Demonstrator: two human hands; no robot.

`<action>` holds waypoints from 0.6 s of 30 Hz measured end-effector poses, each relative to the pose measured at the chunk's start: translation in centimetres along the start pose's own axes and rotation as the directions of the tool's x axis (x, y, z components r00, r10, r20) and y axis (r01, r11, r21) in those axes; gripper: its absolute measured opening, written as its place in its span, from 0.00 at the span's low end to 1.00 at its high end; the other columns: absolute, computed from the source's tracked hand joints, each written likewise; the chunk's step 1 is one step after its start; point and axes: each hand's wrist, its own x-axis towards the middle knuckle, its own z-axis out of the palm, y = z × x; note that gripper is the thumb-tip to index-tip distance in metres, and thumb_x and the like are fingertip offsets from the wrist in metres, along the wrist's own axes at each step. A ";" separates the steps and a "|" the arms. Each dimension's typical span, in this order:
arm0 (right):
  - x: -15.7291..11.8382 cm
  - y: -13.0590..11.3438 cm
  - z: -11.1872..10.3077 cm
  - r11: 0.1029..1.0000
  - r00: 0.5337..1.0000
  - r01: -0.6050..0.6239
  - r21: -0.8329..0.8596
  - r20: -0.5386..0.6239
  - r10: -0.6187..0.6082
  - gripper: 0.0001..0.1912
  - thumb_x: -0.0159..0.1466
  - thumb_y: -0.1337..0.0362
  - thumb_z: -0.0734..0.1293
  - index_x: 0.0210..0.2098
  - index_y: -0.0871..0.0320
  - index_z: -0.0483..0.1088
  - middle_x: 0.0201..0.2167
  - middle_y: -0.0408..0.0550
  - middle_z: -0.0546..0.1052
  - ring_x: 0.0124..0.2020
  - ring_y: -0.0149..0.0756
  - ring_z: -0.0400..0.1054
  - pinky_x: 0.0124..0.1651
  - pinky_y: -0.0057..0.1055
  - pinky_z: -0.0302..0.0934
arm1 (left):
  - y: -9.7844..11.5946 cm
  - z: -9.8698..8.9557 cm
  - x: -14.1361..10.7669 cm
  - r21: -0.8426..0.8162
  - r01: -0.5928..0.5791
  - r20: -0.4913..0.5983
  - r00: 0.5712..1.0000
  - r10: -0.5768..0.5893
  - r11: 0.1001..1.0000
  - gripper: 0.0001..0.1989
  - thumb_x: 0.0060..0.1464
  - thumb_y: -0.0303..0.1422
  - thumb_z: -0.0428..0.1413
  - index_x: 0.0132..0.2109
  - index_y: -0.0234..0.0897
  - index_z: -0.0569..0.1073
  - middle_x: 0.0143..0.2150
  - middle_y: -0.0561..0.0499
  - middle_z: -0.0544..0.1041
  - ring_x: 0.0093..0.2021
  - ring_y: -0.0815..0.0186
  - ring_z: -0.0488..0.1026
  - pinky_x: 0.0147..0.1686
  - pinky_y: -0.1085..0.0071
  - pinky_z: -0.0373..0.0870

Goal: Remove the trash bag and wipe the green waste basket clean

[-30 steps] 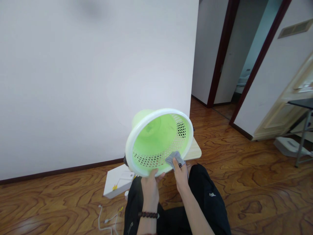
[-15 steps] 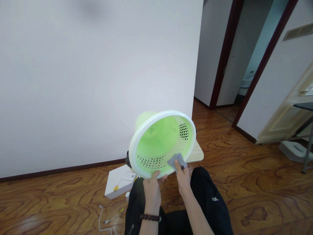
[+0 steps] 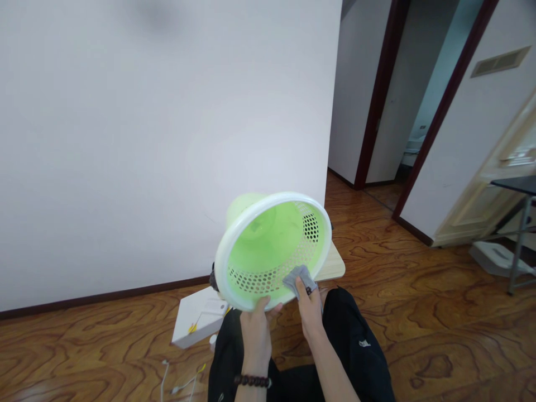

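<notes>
A light green plastic basket (image 3: 272,237) with a pale rim and a band of round holes is tilted, its mouth facing me. My left hand (image 3: 256,329) is closed on the lower rim, thumb inside and fingers beneath. A folded grey cloth (image 3: 298,277) is pinched in my right hand (image 3: 309,304) and lies against the inside of the basket near the lower right rim. The basket is held up above my knees. Part of its outer side is hidden behind the rim.
On the wooden floor (image 3: 125,340) at left lie a white box (image 3: 186,319) and white cables (image 3: 184,386). A pale board (image 3: 333,263) shows behind the basket. A white wall (image 3: 167,139) stands in front; a dark-topped table (image 3: 515,184) and a white bin (image 3: 494,258) are at right.
The whole view has shifted slightly, so the scene sits a little further left. Both hands keep their grip, and the cloth stays at nearly the same spot inside the rim.
</notes>
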 end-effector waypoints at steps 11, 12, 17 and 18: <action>-0.2 -0.7 0.0 1.000 1.000 -0.028 0.006 -0.002 0.028 0.25 0.54 0.54 0.68 0.45 0.66 0.72 0.44 0.57 0.75 0.49 0.48 0.67 0.52 0.43 0.59 | 0.0 0.1 -0.2 -0.011 0.012 -0.005 1.000 -0.012 1.000 0.16 0.41 0.23 0.60 0.41 0.31 0.73 0.42 0.45 0.75 0.36 0.64 0.74 0.32 0.67 0.78; -0.2 -0.6 0.0 1.000 1.000 -0.029 0.004 -0.002 0.029 0.25 0.55 0.54 0.68 0.45 0.66 0.72 0.45 0.57 0.75 0.50 0.49 0.67 0.53 0.43 0.59 | 0.1 0.1 -0.2 -0.012 0.016 -0.001 1.000 -0.016 1.000 0.15 0.41 0.23 0.60 0.41 0.30 0.73 0.42 0.44 0.75 0.36 0.64 0.74 0.32 0.67 0.78; -0.1 0.0 -0.4 1.000 1.000 0.015 0.027 0.027 -0.015 0.26 0.56 0.54 0.67 0.49 0.66 0.69 0.48 0.57 0.73 0.51 0.48 0.65 0.54 0.44 0.57 | 1.7 -1.0 0.5 0.101 0.010 0.021 1.000 -0.013 0.995 0.18 0.43 0.24 0.59 0.45 0.33 0.72 0.44 0.44 0.75 0.36 0.63 0.75 0.27 0.68 0.77; 0.0 0.1 -0.5 0.999 0.999 0.031 0.031 0.034 -0.032 0.27 0.56 0.54 0.67 0.50 0.65 0.69 0.48 0.57 0.73 0.51 0.47 0.65 0.55 0.44 0.57 | 2.2 -1.5 0.8 0.128 0.012 0.009 1.000 -0.013 0.992 0.18 0.44 0.25 0.59 0.46 0.33 0.71 0.44 0.44 0.75 0.35 0.63 0.75 0.24 0.67 0.77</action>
